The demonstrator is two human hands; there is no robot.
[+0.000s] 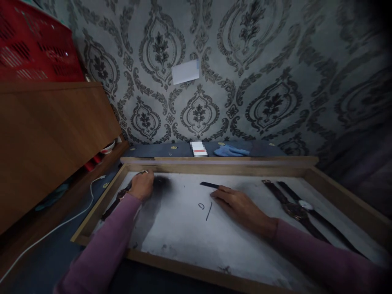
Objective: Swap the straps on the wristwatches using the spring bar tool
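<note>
At the left end of a shallow wooden tray (165, 261), my left hand (143, 185) is closed, and what its fingers hold, if anything, is hidden. Beside it a dark-strapped watch (120, 196) lies partly under my wrist. Near the middle my right hand (237, 204) grips one end of a black strap (209, 185), whose other end points left. Just below its fingertips, a small dark loop (201, 206) and a thin dark bar (208, 211) rest on the white tray bottom. Two more watches, one brown (295, 211) and one with a pale face (305, 205), lie to the right.
Behind the tray are a blue cloth (231, 150) and a small white box (199, 148). A white cable (65, 223) runs along the left. Further left stands a wooden cabinet (55, 134) with a red basket (39, 49) on top. A patterned wall (199, 114) rises behind.
</note>
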